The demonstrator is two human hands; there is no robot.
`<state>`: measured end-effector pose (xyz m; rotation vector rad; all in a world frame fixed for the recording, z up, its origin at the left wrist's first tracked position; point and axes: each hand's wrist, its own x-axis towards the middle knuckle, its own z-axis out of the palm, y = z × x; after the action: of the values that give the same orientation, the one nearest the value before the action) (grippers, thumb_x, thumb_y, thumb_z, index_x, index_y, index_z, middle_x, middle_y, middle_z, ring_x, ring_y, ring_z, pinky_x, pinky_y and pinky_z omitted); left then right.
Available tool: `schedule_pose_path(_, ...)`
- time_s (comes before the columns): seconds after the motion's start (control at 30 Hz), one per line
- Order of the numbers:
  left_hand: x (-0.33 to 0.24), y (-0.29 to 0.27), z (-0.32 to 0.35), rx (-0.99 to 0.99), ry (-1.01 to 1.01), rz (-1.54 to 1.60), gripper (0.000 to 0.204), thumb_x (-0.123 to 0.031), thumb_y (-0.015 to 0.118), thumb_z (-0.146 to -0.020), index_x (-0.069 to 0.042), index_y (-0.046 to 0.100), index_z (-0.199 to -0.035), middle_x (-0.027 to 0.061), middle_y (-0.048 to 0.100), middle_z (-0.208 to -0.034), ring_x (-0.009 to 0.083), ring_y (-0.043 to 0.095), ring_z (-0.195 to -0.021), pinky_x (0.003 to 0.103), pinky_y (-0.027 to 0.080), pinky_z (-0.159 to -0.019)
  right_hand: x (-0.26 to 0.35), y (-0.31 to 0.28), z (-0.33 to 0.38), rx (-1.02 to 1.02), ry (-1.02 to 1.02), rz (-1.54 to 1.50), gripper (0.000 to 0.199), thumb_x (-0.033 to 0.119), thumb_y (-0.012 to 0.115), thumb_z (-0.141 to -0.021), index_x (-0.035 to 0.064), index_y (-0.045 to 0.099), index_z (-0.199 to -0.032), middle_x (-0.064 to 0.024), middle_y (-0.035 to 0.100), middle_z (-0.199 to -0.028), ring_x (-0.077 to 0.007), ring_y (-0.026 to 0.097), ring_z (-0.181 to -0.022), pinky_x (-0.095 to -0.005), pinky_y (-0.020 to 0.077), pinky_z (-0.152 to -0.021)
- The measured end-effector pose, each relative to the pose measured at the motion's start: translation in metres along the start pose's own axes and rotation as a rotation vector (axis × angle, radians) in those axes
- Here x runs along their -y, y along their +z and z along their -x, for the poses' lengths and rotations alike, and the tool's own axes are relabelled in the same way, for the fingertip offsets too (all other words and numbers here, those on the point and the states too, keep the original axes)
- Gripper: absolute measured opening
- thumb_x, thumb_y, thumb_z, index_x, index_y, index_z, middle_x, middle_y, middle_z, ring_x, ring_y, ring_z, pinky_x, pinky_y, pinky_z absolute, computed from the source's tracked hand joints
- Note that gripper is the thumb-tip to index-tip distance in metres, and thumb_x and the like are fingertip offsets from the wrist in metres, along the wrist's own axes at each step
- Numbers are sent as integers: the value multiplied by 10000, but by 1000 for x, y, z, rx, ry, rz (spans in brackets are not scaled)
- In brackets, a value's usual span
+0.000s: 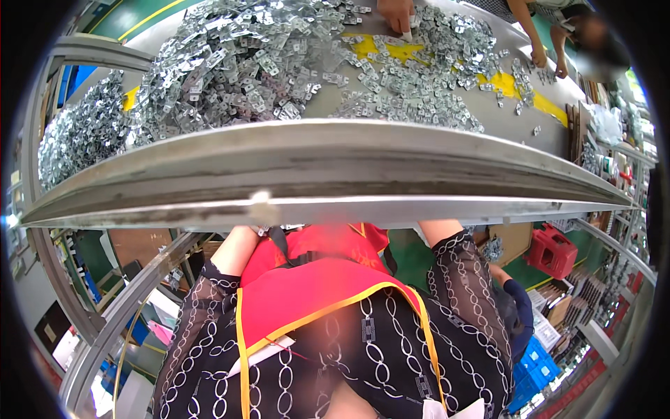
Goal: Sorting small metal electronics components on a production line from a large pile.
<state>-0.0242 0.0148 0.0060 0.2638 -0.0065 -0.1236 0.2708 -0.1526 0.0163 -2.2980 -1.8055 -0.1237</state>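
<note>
Both my forearms run up to the metal table edge [391,150], and my hands are hidden behind and below it. My left forearm [236,250] reaches the rim beside the red apron [328,269]. A small bright bit shows at its end, too small to make out. Only a short stretch of my right forearm [440,229] shows past the sheer black sleeve. What either hand holds cannot be seen. Beyond the rim, heaps of small flat silvery metal plates with holes [230,59] cover much of the tabletop, the tallest on the left.
Across the table, another person's hand [396,15] touches the plates, and a co-worker's hands [548,59] are at the far right. Yellow strips [551,108] mark the tabletop. A red plastic stool [551,251] and blue crates [536,366] stand at right. A metal frame [132,314] rises at left.
</note>
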Motion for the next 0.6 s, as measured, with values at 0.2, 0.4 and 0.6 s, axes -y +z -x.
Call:
schedule_pose_path(0.2,9,24,13,-353,-39,117,498,-299,643,-836,4,557,-1221,270,586,-1112,474,554,-1133,500,573,-820,9,35,-64,-73,210,-251,349,347,673,-802,201,640,-1118,-66,599,-1193,-294,505,-1149,-457,362,-955)
schedule_pose_path(0.4,-2,43,-8,-327,-65,94,370,-273,640,-821,-58,579,-1116,260,547,-1068,468,533,-1132,516,593,-806,-3,67,-157,-220,361,-179,251,307,671,-792,143,683,-982,-107,671,-959,-293,609,-904,-418,477,-774)
schedule_pose_path(0.6,1,32,-2,-239,-51,139,479,-298,633,-841,-119,557,-1278,254,548,-1130,464,512,-1157,529,587,-807,0,61,-143,-312,593,-850,179,225,714,-772,90,711,-889,-109,683,-789,-260,662,-838,-363,510,-781)
